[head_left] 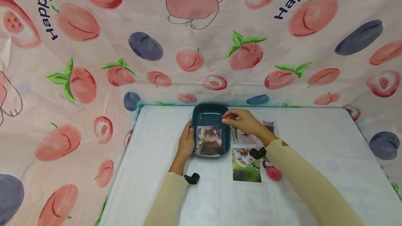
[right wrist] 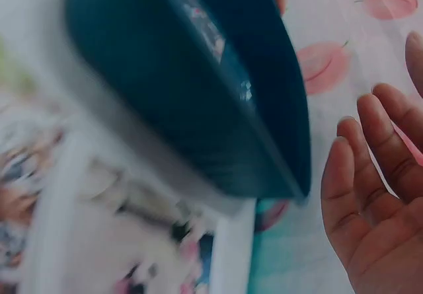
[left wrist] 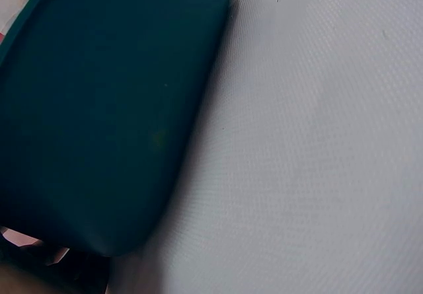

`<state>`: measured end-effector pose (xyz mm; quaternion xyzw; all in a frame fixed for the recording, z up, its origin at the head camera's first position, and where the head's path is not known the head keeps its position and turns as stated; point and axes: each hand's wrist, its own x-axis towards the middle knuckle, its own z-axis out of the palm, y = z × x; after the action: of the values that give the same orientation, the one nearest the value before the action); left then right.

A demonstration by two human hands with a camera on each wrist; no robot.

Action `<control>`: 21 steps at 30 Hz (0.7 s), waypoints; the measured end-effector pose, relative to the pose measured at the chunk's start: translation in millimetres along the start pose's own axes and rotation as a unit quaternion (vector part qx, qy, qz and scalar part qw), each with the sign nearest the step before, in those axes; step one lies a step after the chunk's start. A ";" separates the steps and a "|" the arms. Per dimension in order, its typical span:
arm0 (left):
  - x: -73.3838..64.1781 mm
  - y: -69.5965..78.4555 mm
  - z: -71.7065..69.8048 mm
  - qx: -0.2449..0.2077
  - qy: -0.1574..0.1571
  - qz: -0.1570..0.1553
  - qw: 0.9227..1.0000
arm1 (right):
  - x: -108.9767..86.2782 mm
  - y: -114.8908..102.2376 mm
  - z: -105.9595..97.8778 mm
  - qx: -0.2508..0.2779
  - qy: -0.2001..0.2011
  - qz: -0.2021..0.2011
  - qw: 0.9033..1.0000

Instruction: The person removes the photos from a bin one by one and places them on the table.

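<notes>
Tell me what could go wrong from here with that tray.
The left hand holds only the left side of the tray, so a nudge might slide it into the photos close on its right.
The right sleeve reaches in above them; lowering that arm could shift the tiger photo.

Long, plain sleeves in pale cream-yellow are covering the person's arms, while both hands are showing bare. Behind the left hand (head_left: 186, 140), the left sleeve (head_left: 166, 200) is ending at the wrist in a simple cuff and is widening toward the forearm. On the inner side of that wrist, a small black mount (head_left: 192, 178) is jutting out, curving like a pipe with a thick end. Behind the right hand (head_left: 241, 120), the right sleeve (head_left: 309, 180) is matching in colour, and a similar second mount (head_left: 258, 153) is sticking out beside its cuff. A small dark patch (head_left: 284, 143) is marking that cuff's far edge.
</notes>
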<state>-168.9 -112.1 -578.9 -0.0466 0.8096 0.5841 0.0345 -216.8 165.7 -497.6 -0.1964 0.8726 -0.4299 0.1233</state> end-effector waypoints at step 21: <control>0.4 -2.4 -0.2 -0.006 -0.006 -0.005 1.000 | 80.6 -14.7 55.9 -0.075 -0.094 0.023 0.992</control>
<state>-169.0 -113.1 -581.2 -0.0475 0.8057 0.5889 0.0425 -263.8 82.2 -523.1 -0.2248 0.8912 -0.3397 0.1995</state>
